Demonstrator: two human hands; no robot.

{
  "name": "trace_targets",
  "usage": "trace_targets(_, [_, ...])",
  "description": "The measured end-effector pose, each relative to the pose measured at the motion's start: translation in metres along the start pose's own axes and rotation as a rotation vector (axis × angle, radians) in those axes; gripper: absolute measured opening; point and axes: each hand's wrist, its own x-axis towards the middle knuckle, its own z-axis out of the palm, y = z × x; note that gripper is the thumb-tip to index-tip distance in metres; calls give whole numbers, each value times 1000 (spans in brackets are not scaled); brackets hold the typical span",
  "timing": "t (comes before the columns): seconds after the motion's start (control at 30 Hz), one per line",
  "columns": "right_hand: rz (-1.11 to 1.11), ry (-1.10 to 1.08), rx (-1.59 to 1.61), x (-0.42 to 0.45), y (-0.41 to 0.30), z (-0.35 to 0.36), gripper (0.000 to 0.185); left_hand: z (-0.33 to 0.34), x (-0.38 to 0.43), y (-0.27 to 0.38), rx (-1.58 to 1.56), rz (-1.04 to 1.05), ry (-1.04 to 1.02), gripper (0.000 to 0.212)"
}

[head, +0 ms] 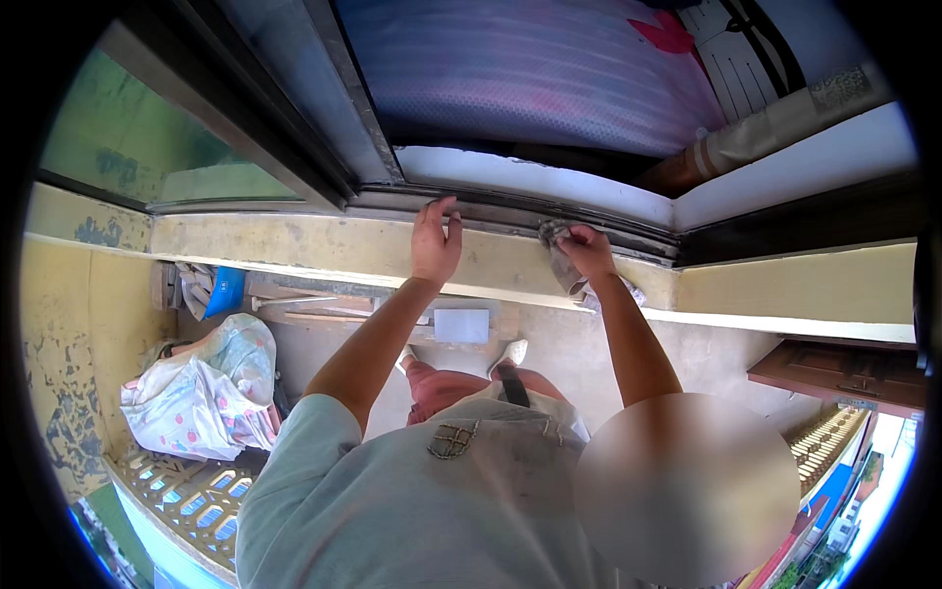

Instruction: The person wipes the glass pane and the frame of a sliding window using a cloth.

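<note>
My right hand (587, 252) grips a dirty grey cloth (565, 266), pressing its bunched top against the track of a sliding window frame (508, 221). The cloth's lower part hangs over the pale yellow sill (353, 243). To the left, my left hand (436, 239) rests with its fingertips on the same track and holds nothing. The metal-framed window pane (294, 73) stands left of the opening. Behind the track lies a white inner ledge (530, 173).
Below the sill are wooden boards (324, 308), a blue bag (225, 291) and a pale flat panel (461, 325). A patterned plastic cover (199, 397) drapes over things at the left. A brown wooden cabinet (839, 372) stands right, near a pierced balcony railing (828, 445).
</note>
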Motion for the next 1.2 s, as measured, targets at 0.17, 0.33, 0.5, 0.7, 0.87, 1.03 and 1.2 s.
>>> trace_targets(0.17, [119, -93, 261, -74, -72, 0, 22, 11, -91, 41, -634, -365, -524, 61])
trace_targets(0.33, [-55, -248, 163, -99, -117, 29, 29, 4, -92, 78, -1209, -613, -317, 59])
trace_targets(0.5, [-245, -433, 540, -112, -134, 56, 73, -46, -70, 82, -1329, -901, 59, 32])
trace_targets(0.7, [-412, -540, 486, -124, -82, 128, 77, -66, -60, 23, -1719, -750, 24, 33])
trace_targets(0.87, [91, -492, 405, -113, -79, 161, 21, -87, -20, -2, -864, -655, 543, 21])
trace_targets(1.03, [222, -548, 714, -110, -112, 142, 45, -99, 21, -56, 226, -196, 387, 27])
trace_targets(1.2, [232, -548, 839, -92, -131, 149, 52, -72, 23, -61, 570, 40, 346, 34])
